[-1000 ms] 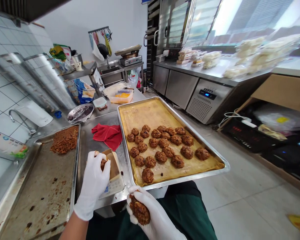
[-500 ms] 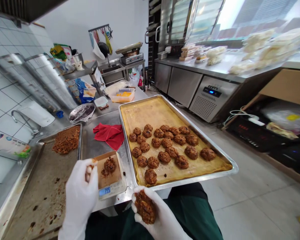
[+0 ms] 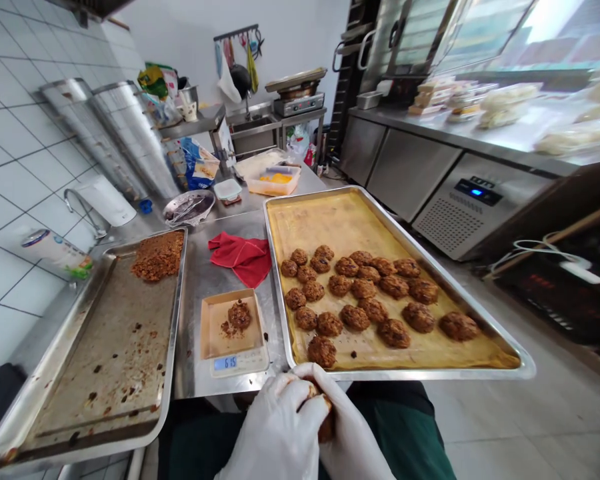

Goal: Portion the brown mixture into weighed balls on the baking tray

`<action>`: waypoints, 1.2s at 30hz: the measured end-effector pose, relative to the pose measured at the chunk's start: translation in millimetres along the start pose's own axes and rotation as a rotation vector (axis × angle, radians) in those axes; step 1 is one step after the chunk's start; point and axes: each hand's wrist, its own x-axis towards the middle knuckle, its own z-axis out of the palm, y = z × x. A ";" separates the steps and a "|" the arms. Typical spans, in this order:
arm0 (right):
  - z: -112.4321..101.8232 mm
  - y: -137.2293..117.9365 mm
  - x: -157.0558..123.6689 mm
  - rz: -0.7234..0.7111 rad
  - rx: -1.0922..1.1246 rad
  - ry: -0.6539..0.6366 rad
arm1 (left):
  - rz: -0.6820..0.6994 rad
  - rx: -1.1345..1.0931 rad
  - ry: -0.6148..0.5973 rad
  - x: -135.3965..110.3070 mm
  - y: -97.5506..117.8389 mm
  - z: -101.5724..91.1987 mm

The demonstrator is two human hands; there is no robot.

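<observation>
Hands (image 3: 283, 417) have met — around a brown lump (image 3: 326, 428).

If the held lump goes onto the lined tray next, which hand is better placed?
Probably the right hand: it cups the lump from the right, the side where most of the lined tray lies. The left hand covers the lump from the left, nearer the scale.

Just ahead of your right hand (image 3: 353, 437), the lined baking tray (image 3: 410, 375) bars low travel; forward-left of your left hand (image 3: 275, 420), the digital scale (image 3: 253, 364) does. A narrow steel strip (image 3: 274, 337) separates them.
</observation>
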 end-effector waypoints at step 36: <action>-17.0 -14.7 1.0 0.142 0.348 -0.009 | -0.255 0.557 -0.485 50.1 -128.6 -27.0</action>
